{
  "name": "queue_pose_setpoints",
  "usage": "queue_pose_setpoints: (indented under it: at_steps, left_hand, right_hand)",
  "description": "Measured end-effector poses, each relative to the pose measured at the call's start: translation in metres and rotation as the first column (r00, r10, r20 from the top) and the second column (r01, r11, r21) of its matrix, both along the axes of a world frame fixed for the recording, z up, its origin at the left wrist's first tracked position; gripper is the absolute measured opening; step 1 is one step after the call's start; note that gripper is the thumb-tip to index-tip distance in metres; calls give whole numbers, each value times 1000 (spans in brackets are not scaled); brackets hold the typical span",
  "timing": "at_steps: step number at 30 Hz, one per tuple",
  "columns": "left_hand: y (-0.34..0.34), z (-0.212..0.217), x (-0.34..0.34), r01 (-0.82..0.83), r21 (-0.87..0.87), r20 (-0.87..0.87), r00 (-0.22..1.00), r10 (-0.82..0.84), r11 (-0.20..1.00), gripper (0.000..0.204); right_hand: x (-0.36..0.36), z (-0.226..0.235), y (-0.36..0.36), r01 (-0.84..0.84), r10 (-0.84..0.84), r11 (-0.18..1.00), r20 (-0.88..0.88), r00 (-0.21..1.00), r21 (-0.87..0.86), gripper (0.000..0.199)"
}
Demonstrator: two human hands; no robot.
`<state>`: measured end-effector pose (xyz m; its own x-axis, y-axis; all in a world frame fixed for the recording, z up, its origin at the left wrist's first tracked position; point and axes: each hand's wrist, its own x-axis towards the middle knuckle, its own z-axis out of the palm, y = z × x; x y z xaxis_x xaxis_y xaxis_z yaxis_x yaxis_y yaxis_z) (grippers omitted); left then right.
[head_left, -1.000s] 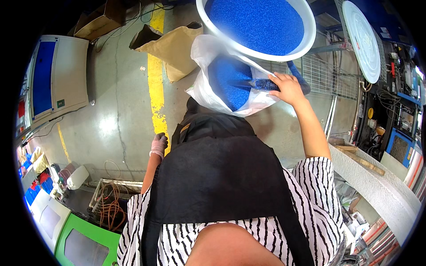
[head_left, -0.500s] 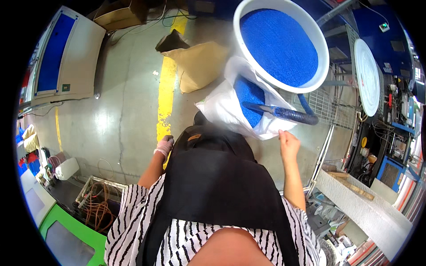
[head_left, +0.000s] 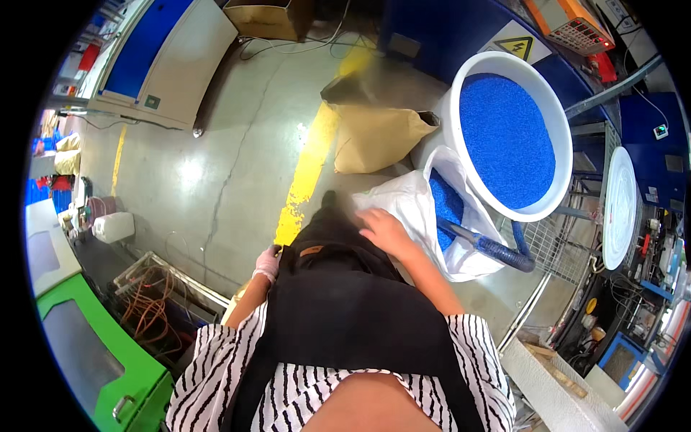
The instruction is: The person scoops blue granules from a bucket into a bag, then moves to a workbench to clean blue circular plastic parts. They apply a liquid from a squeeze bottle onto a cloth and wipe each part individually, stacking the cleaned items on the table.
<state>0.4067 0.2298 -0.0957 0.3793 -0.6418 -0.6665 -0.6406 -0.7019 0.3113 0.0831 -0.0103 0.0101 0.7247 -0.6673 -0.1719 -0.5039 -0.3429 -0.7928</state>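
Right hand [head_left: 385,230] spread, seemingly empty, near white sack [head_left: 399,201], left edge; left hand [head_left: 266,263] curled, contents unclear. Probably sack-adjusting; calls for rim grip.

Grey floor [head_left: 237,155], cracked, catches a bright patch of light [head_left: 191,169] between nine and ten o'clock; a worn yellow line [head_left: 308,169] runs from near the centre toward twelve. A pale cabinet [head_left: 193,61] with a blue panel [head_left: 149,43] stands between ten and eleven, a brown box [head_left: 268,20] past eleven. Blue panelling [head_left: 450,36] spans one o'clock, wire mesh [head_left: 541,239] three, a green machine [head_left: 147,356] eight.
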Motion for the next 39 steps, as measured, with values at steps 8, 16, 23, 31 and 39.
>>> queue_pose_setpoints:
  at_steps: [8, 16, 23, 31, 39]
  left_hand:
    - [-18, -75, 140, -146, 98, -381, 908, 173, 984, 36]
    - [-192, -22, 250, -871, 218, -682, 187, 707, 441, 28]
    - [-106, -80, 263, -761, 409, -446, 314, 838, 503, 24]
    - [-137, -88, 243, -821, 342, -508, 249, 825, 458, 23]
    - [-291, -35, 204, -541, 449, -567, 443, 695, 711, 48]
  right_hand:
    - [135, -52, -154, 304, -282, 952, -266, 922, 44, 76]
    - [233, -174, -239, 128, -290, 954, -732, 616, -271, 77]
    - [254, -214, -222, 577, -411, 816, -682, 605, 20, 43]
    - [233, -136, -244, 890, -772, 372, -445, 454, 263, 28]
    - [226, 188, -270, 840, -792, 443, -301, 531, 314, 44]
